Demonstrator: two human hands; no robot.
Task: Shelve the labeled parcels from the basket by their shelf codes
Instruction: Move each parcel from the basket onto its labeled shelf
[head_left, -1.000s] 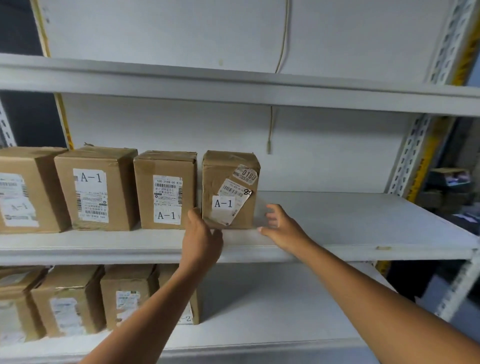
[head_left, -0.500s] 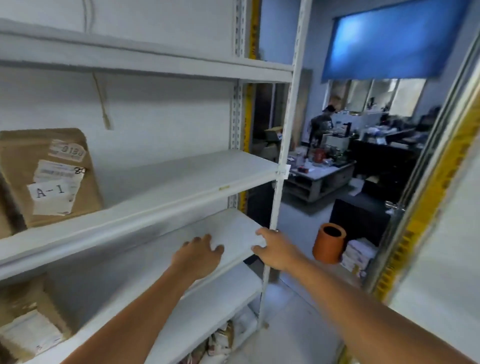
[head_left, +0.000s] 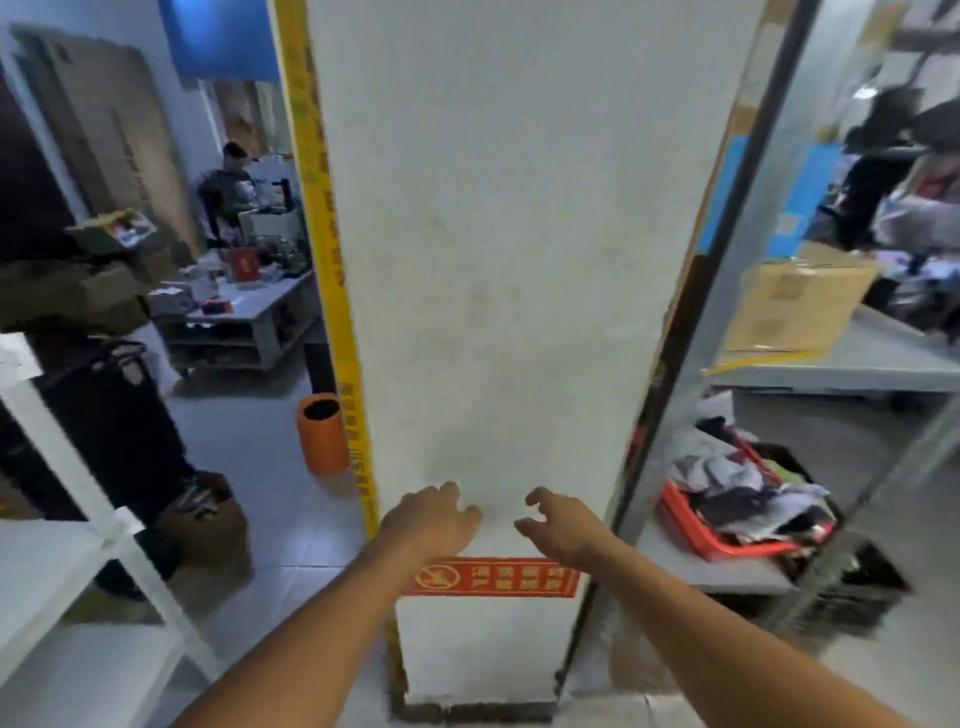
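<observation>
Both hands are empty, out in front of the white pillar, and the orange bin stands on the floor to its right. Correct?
Not quite. In the head view the orange bin stands left of the white pillar, not right. Left hand and right hand are empty before it.

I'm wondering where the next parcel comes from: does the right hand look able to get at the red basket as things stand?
Probably not yet. The right hand hangs empty before the white pillar, and the red basket sits further right, beyond a grey upright.
</observation>
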